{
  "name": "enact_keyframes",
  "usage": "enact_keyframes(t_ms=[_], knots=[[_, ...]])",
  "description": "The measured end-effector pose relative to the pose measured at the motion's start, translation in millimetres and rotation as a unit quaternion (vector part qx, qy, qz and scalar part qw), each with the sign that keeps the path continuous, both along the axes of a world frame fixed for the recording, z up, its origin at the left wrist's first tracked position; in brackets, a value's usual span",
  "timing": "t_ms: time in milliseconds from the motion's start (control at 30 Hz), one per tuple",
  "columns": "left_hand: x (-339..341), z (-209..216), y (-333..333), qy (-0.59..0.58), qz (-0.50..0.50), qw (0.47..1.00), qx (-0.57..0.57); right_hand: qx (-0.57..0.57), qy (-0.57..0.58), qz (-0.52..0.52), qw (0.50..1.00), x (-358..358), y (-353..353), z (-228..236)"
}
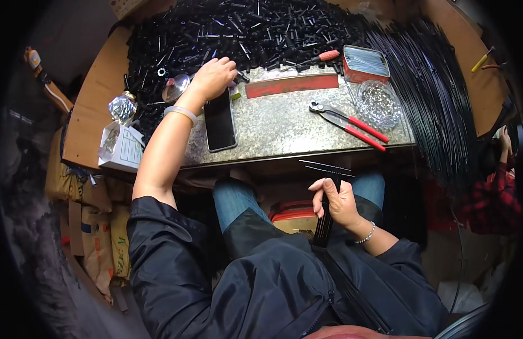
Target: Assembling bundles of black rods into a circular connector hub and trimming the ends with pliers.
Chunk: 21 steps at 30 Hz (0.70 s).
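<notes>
My left hand (214,79) is at the near edge of a large pile of small black parts (216,34), just above the top of a dark phone (220,124). Its fingers are bent down, and what they grip, if anything, is hidden. Over my lap, my right hand (339,204) is closed round a bundle of thin black rods (323,226) that stands nearly upright. A few thin wires (328,168) lie crosswise at the bundle's top. Past my left wrist sits a clear round object (175,87).
Red-handled pincers (351,124) lie on the speckled board (289,127), near a red bar (292,85). To the right are a tin of pins (366,62), a glass dish (378,104) and long dark wires (436,96). A white box (121,148) stands left. Another person's sleeve (493,198) shows far right.
</notes>
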<state>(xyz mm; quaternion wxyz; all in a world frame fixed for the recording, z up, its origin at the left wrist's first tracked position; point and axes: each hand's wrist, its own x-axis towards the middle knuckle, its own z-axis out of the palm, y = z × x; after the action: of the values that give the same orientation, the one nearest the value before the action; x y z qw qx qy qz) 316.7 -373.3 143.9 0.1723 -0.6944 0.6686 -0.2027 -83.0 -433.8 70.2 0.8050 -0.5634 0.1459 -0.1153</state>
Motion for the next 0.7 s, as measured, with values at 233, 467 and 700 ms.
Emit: enact_keyframes(t_ms=[233, 467, 700], knots=[[-46, -19, -65, 0.303, 0.018, 0.901, -0.309, -0.003, 0.008, -0.001, 1.000, 3, -7, -4], [-83, -33, -146, 0.346, 0.140, 0.919, -0.128, -0.001, 0.012, -0.009, 1.000, -4, -8, -2], [-75, -48, -141, 0.292, 0.093, 0.920, -0.246, 0.008, 0.007, -0.009, 1.000, -10, -6, 3]])
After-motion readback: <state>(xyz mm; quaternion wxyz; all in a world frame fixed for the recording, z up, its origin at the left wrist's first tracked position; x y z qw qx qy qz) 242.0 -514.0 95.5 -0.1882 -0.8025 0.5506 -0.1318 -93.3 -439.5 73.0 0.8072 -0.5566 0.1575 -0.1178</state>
